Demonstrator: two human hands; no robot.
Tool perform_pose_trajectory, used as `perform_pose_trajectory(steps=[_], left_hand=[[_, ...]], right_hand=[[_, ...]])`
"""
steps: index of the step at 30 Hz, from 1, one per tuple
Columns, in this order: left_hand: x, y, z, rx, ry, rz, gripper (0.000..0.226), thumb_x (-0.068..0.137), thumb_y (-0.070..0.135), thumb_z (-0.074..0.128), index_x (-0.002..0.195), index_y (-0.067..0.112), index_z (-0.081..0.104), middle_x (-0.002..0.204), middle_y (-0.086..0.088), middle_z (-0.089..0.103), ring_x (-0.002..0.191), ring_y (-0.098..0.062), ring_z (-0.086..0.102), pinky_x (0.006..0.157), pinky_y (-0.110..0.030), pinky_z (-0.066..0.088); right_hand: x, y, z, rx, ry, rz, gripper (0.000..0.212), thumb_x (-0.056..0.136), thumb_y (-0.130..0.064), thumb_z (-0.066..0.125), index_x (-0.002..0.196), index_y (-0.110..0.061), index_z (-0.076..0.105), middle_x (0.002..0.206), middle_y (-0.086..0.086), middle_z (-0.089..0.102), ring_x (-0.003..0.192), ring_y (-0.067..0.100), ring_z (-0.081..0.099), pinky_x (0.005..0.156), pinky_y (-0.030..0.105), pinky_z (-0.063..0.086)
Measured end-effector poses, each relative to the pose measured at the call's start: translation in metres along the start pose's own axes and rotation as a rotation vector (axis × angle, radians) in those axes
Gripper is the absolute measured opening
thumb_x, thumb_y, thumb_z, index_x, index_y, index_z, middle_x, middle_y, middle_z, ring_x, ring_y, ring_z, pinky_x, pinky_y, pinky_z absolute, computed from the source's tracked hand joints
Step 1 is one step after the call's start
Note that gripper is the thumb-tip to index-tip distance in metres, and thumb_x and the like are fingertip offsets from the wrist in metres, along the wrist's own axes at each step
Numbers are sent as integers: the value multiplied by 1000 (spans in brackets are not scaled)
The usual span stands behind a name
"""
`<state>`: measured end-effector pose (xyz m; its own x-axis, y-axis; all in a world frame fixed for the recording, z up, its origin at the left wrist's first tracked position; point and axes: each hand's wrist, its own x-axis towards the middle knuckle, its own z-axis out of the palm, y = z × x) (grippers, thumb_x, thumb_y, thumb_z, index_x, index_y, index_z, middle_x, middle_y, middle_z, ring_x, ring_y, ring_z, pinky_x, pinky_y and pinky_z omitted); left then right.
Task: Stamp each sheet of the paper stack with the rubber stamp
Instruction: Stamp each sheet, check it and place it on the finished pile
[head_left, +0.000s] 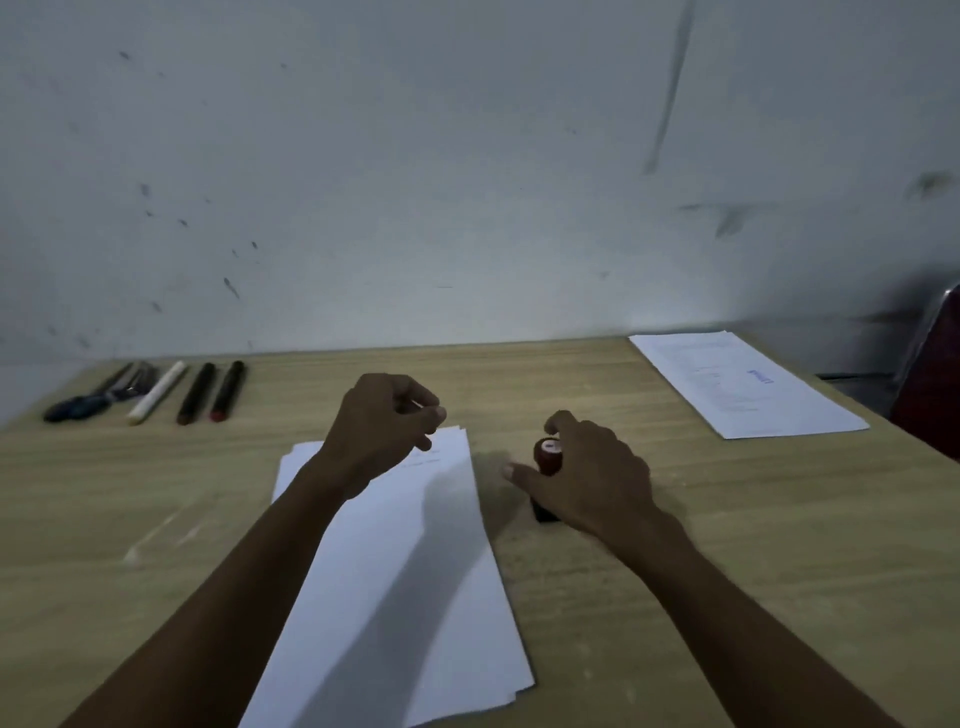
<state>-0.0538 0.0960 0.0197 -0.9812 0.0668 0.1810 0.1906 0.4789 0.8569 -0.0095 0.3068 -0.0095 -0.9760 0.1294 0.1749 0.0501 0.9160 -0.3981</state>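
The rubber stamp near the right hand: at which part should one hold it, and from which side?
Grip the rubber stamp by its rounded red knob, coming from above. It stands upright on the table, dark base down beside the paper stack; the right hand is already around it.

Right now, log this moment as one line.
right hand around rubber stamp on table | left hand over paper stack | stamped sheet far right
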Motion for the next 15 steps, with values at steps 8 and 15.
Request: perform_pose_trajectory(steps=[8,15], left_hand=[[-31,-52,-32,215,37,-5,14,81,17,74,93,10,70,82,-2,70,70,-10,62,53,-5,40],[-43,-90,-32,440,-128,95,45,72,46,77,111,26,65,123,9,61,121,-12,49,101,-29,37]], right_hand=[[-6,-14,8,-118,26,41,37,91,-53,56,110,-21,53,108,7,60,98,29,60,79,35,43],[-14,-38,-5,59,139,-29,26,92,-43,58,103,-21,50,92,1,60,83,24,58,71,34,46]])
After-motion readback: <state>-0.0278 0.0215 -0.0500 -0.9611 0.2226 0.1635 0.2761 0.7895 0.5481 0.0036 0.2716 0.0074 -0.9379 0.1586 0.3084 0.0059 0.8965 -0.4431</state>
